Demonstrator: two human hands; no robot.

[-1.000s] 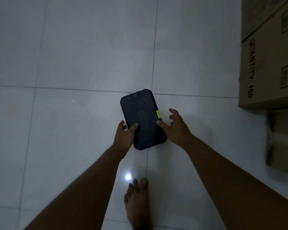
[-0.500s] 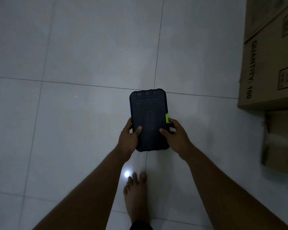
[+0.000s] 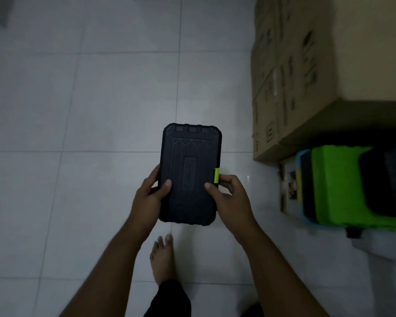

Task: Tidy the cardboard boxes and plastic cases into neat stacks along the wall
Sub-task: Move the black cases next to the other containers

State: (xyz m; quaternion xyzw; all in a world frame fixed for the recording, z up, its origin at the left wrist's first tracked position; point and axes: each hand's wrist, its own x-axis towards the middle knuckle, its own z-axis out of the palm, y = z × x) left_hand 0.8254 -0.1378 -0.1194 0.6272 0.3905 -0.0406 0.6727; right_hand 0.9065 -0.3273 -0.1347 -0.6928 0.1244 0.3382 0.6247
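Note:
A black plastic case point(image 3: 191, 165) with a green latch on its right edge is held flat above the tiled floor. My left hand point(image 3: 148, 197) grips its lower left side, thumb on top. My right hand point(image 3: 230, 197) grips the lower right side just below the latch, thumb on the lid. Stacked cardboard boxes point(image 3: 293, 72) rise at the right. Below them a row of cases stands on edge: a bright green case point(image 3: 336, 186), a blue-rimmed one point(image 3: 301, 186) and a dark one point(image 3: 384, 179).
A flat box with a printed picture point(image 3: 289, 184) leans at the left end of the case row. My bare foot point(image 3: 162, 259) stands on the white tile floor point(image 3: 78, 133) below the held case. The room is dim.
Both hands closed on the black case and lifted it off the floor. The view swung right and up, bringing the box stack and the row of coloured cases into sight.

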